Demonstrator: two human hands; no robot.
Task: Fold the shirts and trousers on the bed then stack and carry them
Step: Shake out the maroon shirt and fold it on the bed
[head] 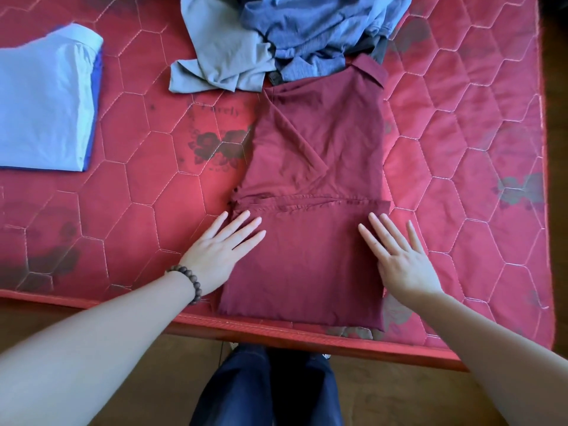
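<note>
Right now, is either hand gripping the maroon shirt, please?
No, the left hand and right hand both lie flat with straight fingers on the maroon shirt.

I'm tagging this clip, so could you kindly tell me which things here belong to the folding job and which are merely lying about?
Belong to the job:
maroon shirt
left hand
right hand
folded light blue shirt
unfolded pile of clothes

Just there:
red mattress
bead bracelet

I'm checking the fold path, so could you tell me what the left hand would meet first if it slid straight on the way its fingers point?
The left hand points up and right across the maroon shirt. It would likely meet the folded hem ridge just past its fingertips.
</note>
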